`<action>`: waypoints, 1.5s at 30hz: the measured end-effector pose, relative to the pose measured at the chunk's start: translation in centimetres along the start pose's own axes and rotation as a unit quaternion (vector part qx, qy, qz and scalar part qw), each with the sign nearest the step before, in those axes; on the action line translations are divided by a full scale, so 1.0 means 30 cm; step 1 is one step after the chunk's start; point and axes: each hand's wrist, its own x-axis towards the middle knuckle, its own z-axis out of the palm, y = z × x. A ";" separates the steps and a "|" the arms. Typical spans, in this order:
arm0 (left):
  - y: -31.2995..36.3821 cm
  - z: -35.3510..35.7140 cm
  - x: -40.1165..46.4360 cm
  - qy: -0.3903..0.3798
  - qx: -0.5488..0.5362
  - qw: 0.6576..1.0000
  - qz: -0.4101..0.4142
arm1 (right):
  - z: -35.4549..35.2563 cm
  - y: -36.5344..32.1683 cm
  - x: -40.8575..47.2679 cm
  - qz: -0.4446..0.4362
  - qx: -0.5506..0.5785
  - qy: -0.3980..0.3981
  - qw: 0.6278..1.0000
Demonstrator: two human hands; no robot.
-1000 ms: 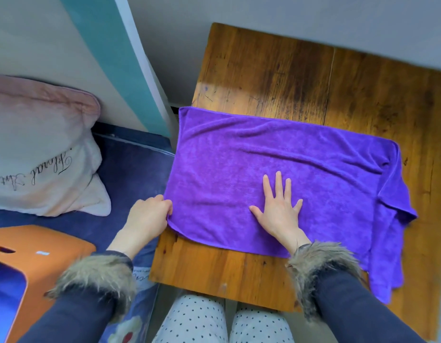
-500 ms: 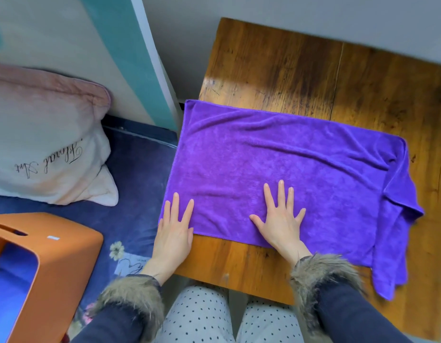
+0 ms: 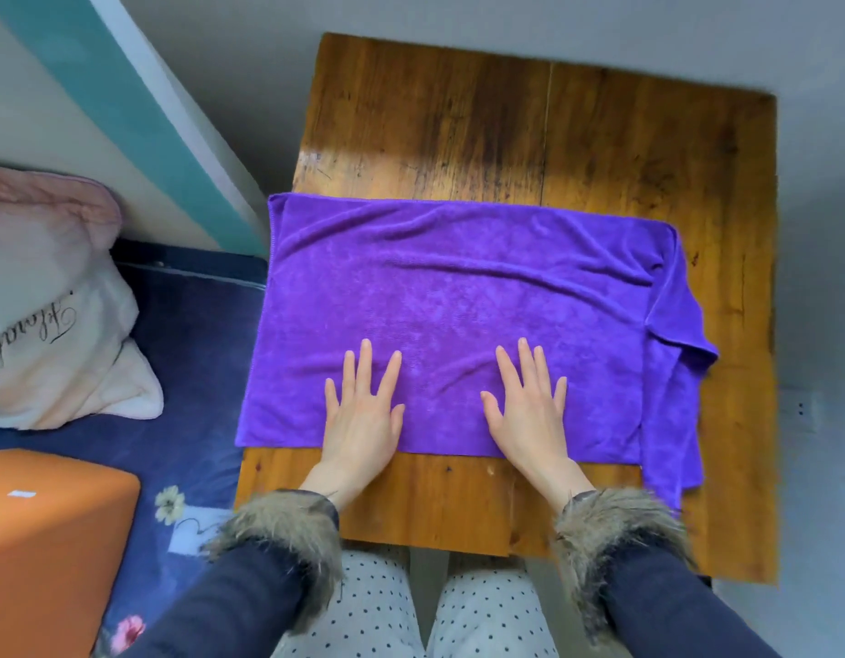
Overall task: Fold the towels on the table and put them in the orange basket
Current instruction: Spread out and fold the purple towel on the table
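Fingers (image 3: 365, 368) of both hands straight and spread, holding nothing. Left to right we note: basket (image 3: 50, 529) on the bed, left hand (image 3: 363, 415) and right hand (image 3: 529, 410) pressed flat on the towel (image 3: 458, 296), which lies across the tabletop (image 3: 529, 125), its right end bunched.

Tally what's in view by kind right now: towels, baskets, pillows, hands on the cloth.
Towels: 1, the purple microfibre towel spread on the wooden table
Baskets: 1, the orange plastic basket
Pillows: 1, the pink-and-white lettered pillow
Hands flat on the towel: 2, left hand, right hand
Total: 5
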 end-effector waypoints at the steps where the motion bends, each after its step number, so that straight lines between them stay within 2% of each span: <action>1: 0.054 0.012 0.014 -0.003 0.010 1.000 0.019 | -0.015 0.053 -0.012 0.014 0.001 0.017 1.000; 5: 0.271 0.075 0.060 -0.017 0.066 0.993 0.093 | -0.067 0.283 -0.052 0.083 0.005 0.068 0.994; 8: 0.417 0.126 0.088 -0.029 0.112 0.984 0.136 | -0.084 0.451 -0.072 0.105 -0.030 0.038 0.993; 11: 0.533 0.165 0.115 -0.036 0.136 0.975 0.169 | -0.090 0.577 -0.067 0.081 -0.059 -0.005 0.995; 14: 0.605 0.191 0.133 -0.058 0.163 0.970 0.171 | -0.114 0.657 -0.041 0.058 -0.050 0.002 0.997; 19: 0.626 0.195 0.135 -0.069 0.175 0.971 0.148 | -0.165 0.787 -0.027 0.087 -0.004 0.006 0.996; 21: 0.619 0.183 0.132 -0.073 0.177 0.971 0.141 | -0.171 0.811 -0.027 0.069 0.016 0.018 0.997; 23: 0.644 0.173 0.128 -0.062 0.145 0.978 0.134 | -0.180 0.832 -0.033 0.069 0.110 0.065 0.989; 25: 0.677 0.166 0.131 -0.019 0.111 0.984 0.141 | -0.192 0.841 -0.032 0.105 0.207 0.146 0.962; 27: 0.708 0.170 0.145 0.006 0.118 0.979 0.168 | -0.209 0.842 -0.020 0.173 0.254 0.178 0.935; 30: 0.754 0.194 0.168 -0.028 0.145 0.970 0.194 | -0.223 0.834 0.008 0.248 0.246 0.096 0.932; 32: 0.776 0.223 0.174 -0.060 0.173 0.966 0.181 | -0.223 0.816 0.019 0.270 0.225 0.041 0.935; 37: 0.771 0.263 0.174 -0.070 0.190 0.965 0.165 | -0.204 0.793 0.035 0.291 0.179 -0.001 0.940; 40: 0.767 0.256 0.181 -0.076 0.191 0.964 0.171 | -0.215 0.816 0.042 0.287 0.187 0.011 0.939; 43: 0.788 0.241 0.172 -0.062 0.182 0.967 0.165 | -0.249 0.887 0.048 0.297 0.205 0.071 0.930; 45: 0.816 0.226 0.173 -0.024 0.156 0.974 0.162 | -0.276 0.943 0.059 0.306 0.224 0.117 0.918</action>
